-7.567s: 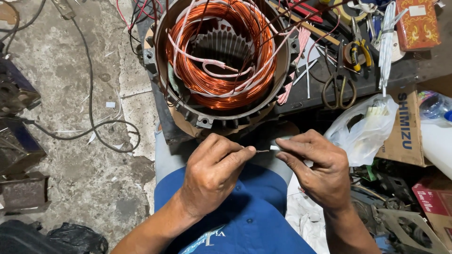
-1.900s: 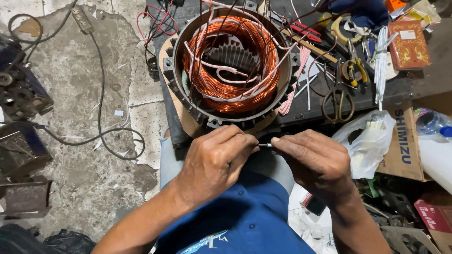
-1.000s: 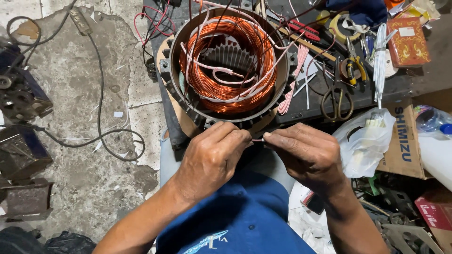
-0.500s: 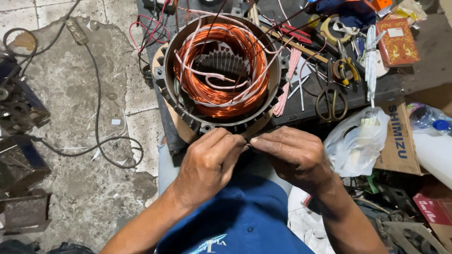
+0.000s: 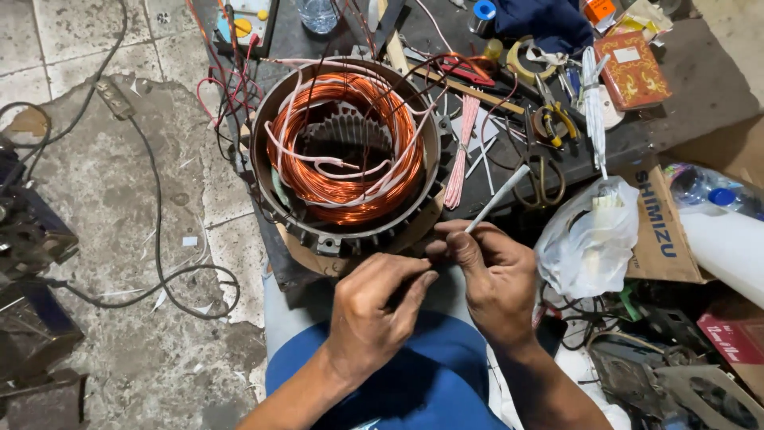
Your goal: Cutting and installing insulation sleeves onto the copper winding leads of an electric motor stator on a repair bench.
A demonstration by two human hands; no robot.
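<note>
Right hand (image 5: 497, 279) pinches white sleeve (image 5: 497, 199); left hand (image 5: 374, 314) curled, empty, beside stator rim (image 5: 350, 239).

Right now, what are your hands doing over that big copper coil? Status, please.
Right hand pinching thin white sleeve tube, angled up. Left hand curled beside it, grip unclear. Copper-wound stator just ahead; plastic bag close right.

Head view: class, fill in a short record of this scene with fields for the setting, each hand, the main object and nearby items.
Setting: cluttered workbench over a cracked tiled floor
Main object: round motor stator with copper windings
Right hand: pinches a thin white sleeve tube
Left hand: fingers curled beside the right hand, contents hidden
Nearby: scissors, white plastic bag, red booklet
</note>
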